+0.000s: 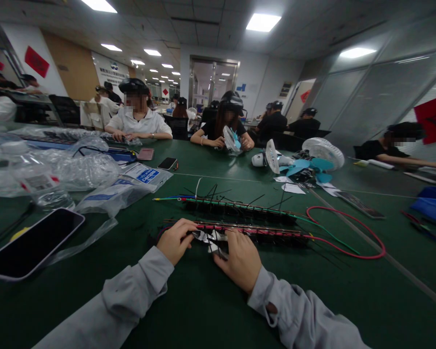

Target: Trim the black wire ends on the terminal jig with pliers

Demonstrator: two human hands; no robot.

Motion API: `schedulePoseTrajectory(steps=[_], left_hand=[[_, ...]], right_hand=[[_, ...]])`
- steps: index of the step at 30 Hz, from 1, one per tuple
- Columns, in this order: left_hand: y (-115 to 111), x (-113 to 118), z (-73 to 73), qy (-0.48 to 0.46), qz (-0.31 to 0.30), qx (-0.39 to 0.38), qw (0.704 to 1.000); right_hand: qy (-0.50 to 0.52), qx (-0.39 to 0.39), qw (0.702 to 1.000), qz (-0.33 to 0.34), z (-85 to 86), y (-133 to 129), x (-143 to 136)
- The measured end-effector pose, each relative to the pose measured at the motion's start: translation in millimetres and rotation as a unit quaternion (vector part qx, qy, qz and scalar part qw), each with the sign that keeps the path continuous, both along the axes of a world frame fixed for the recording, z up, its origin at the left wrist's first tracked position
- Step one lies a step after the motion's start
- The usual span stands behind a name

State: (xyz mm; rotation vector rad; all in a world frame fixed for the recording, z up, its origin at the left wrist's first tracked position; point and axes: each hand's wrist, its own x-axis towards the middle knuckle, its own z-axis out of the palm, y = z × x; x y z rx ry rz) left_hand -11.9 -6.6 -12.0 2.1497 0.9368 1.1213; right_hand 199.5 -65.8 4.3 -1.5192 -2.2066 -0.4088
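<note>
Two long, dark strips lie side by side on the green table, each with wires along it and thin black ties sticking out. At the left part of the front strip (272, 235), which carries a red wire, my left hand (175, 241) is closed with curled fingers; what it grips is partly hidden. Crumpled silvery-white pieces (212, 237) lie between my two hands against this strip. My right hand (242, 257) is closed around one of these pieces, its fingers resting on the strip. Just behind, the rear strip (240, 207) has a green wire and touches neither hand.
A looped red cable (381, 249) extends right. On the left are a phone (36, 242), a plastic bottle (47, 186), bubble wrap (83, 165) and a plastic bag (127, 186). Fan parts (312, 162) lie at back right. Across the table, a co-worker handles a small fan (231, 139).
</note>
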Motion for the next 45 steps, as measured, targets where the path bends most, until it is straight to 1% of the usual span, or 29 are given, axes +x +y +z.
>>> schedulePoseTrajectory(steps=[7,15,28,45], left_hand=[[0.4,-0.3,0.0,0.001,0.001,-0.002,1.000],[-0.2,0.5,-1.2,0.002,0.003,0.005,1.000],[-0.2,0.3,0.0,0.008,0.007,0.001,1.000],[-0.9,0.5,0.5,0.011,0.009,0.003,1.000]], right_hand=[[-0.029,-0.019,0.999,-0.042,5.6,-2.5,-4.3],[-0.009,-0.002,1.000,-0.015,2.9,-1.7,-0.5],[0.009,0.013,1.000,-0.006,3.0,-2.8,0.1],[0.002,0.015,1.000,0.008,1.6,-1.1,2.6]])
